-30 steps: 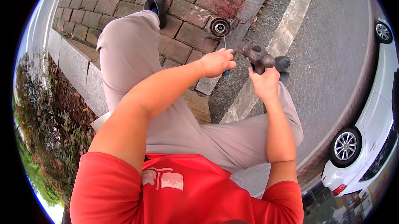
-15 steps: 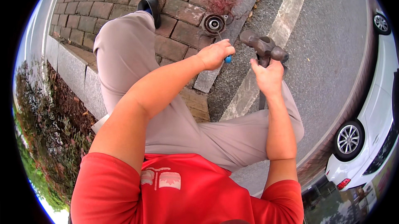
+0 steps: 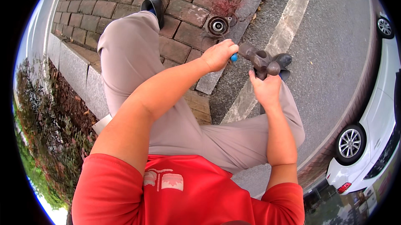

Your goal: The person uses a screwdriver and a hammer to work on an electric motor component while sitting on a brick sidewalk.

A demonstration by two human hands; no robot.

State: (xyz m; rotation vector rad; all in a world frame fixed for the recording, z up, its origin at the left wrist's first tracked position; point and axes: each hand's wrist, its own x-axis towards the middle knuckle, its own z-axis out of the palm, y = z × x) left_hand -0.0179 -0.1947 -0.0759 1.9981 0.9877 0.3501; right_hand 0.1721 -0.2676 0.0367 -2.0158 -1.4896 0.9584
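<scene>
A dark, greasy round metal part (image 3: 218, 26) with a bright ring at its centre rests on the brick paving near the kerb. My left hand (image 3: 220, 55) is closed around a screwdriver with a blue handle end (image 3: 234, 57). Its thin shaft, mostly hidden by my hand, points toward the round part; whether the tip touches cannot be seen. To the right, my right hand (image 3: 267, 89) grips a ball-peen hammer (image 3: 261, 60) upright by its handle. The worn brown hammer head is beside the blue handle end, a small gap apart.
Brick paving (image 3: 121, 14) ends at a grey stone kerb (image 3: 213, 81), with asphalt (image 3: 321, 58) and a painted pale line (image 3: 284, 28) beyond. A shrub bed (image 3: 54, 129) lies on the left. A white car (image 3: 371, 129) stands at far right. My legs (image 3: 129, 53) straddle the kerb.
The hammer head has swung left, closer to the blue handle end, with my right hand shifting slightly down and left. My left hand keeps its grip. The whole view has shifted slightly.
</scene>
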